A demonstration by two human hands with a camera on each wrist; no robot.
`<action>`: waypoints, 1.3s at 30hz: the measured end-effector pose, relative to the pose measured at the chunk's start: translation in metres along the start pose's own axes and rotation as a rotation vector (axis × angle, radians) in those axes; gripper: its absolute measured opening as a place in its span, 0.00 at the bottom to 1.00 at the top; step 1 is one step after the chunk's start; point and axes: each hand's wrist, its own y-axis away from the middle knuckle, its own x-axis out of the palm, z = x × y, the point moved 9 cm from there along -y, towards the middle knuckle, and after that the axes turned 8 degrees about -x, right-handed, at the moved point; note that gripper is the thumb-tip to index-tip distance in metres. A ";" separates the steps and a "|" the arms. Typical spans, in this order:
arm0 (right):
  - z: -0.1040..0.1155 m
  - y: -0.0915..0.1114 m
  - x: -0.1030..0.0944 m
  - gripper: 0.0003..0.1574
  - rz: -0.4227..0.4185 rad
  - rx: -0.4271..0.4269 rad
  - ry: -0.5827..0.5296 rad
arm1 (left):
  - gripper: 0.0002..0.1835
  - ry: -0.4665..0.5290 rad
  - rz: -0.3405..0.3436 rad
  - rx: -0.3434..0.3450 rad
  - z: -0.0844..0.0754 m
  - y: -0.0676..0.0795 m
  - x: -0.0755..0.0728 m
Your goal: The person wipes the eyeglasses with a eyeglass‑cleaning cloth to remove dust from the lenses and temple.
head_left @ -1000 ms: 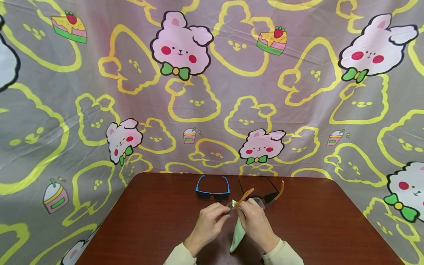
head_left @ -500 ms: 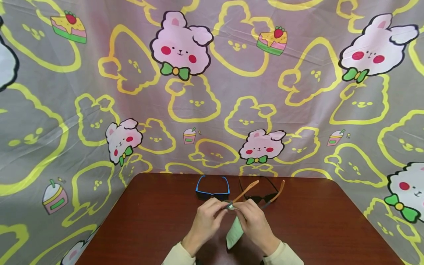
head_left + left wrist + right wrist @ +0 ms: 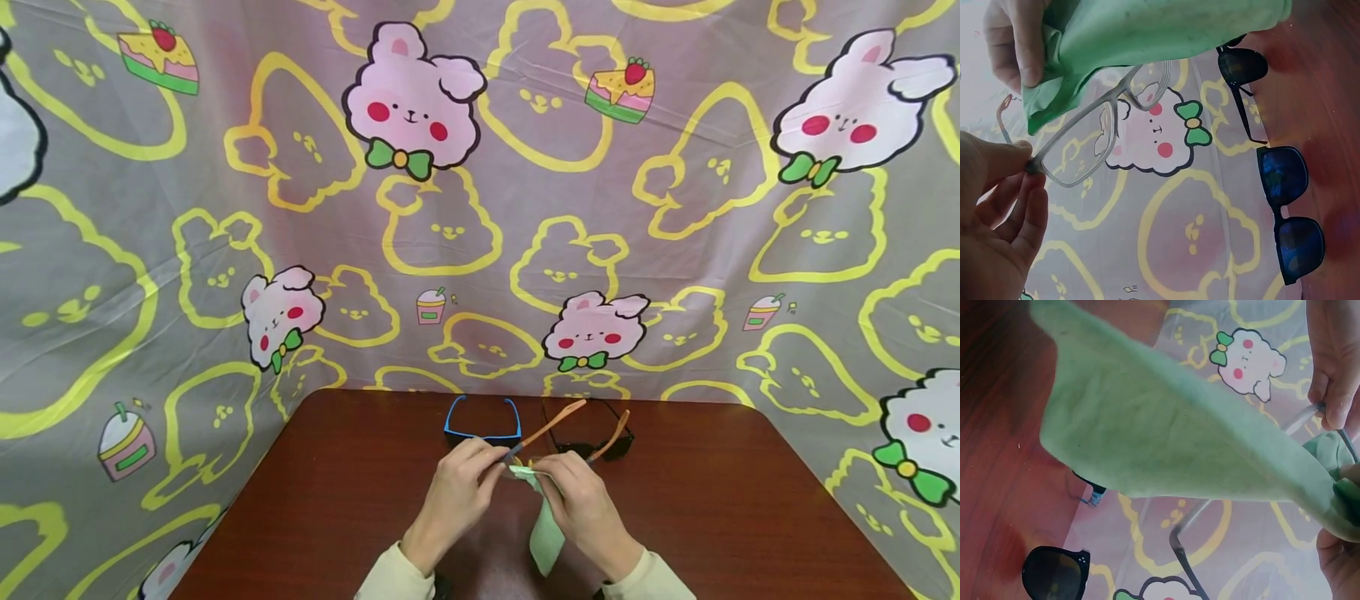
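My left hand [image 3: 459, 492] pinches one hinge corner of a pair of clear grey-framed glasses [image 3: 1072, 182] between thumb and fingertips. Their orange temple tips [image 3: 564, 415] point away from me. In my right hand [image 3: 588, 504] is a pale green cleaning cloth [image 3: 546, 533], gripped around the near lens, with its loose end hanging below. The left wrist view shows the cloth bunched under the right fingers [image 3: 1027, 47] and covering part of the frame's upper edge. In the right wrist view the cloth hides much of the glasses.
Blue-armed sunglasses [image 3: 482, 433] lie on the dark red wooden table [image 3: 337, 492], just beyond my left hand. Black sunglasses [image 3: 617, 448] lie behind my right hand, partly hidden. A patterned curtain [image 3: 480, 208] surrounds the table's back and sides.
The glasses have turned and risen slightly, with both hands drawn a little apart. The cloth's loose end has swung, first left, then right. Both holds remain.
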 end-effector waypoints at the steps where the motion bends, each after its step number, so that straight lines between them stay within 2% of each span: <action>1: 0.000 0.000 -0.001 0.09 -0.007 0.000 -0.001 | 0.11 -0.002 0.003 -0.002 0.000 0.000 0.000; 6: 0.000 -0.001 -0.006 0.16 -0.053 0.002 0.001 | 0.12 -0.007 0.005 0.003 -0.001 0.000 0.000; 13: 0.001 -0.001 -0.013 0.15 -0.106 -0.012 -0.018 | 0.10 -0.024 0.008 -0.008 0.000 0.001 0.002; 20: 0.001 -0.004 -0.022 0.17 -0.153 -0.016 0.014 | 0.08 -0.047 0.012 -0.020 0.000 0.000 0.003; 28: -0.005 -0.008 -0.034 0.16 -0.184 0.056 0.054 | 0.08 -0.039 0.023 -0.022 -0.002 -0.001 0.003; 35: -0.010 -0.010 -0.042 0.13 -0.206 0.106 0.056 | 0.07 -0.058 -0.015 0.056 -0.006 -0.001 0.001; 39: -0.015 -0.010 -0.048 0.08 -0.228 0.142 0.060 | 0.08 -0.077 -0.019 0.062 -0.007 0.000 0.002</action>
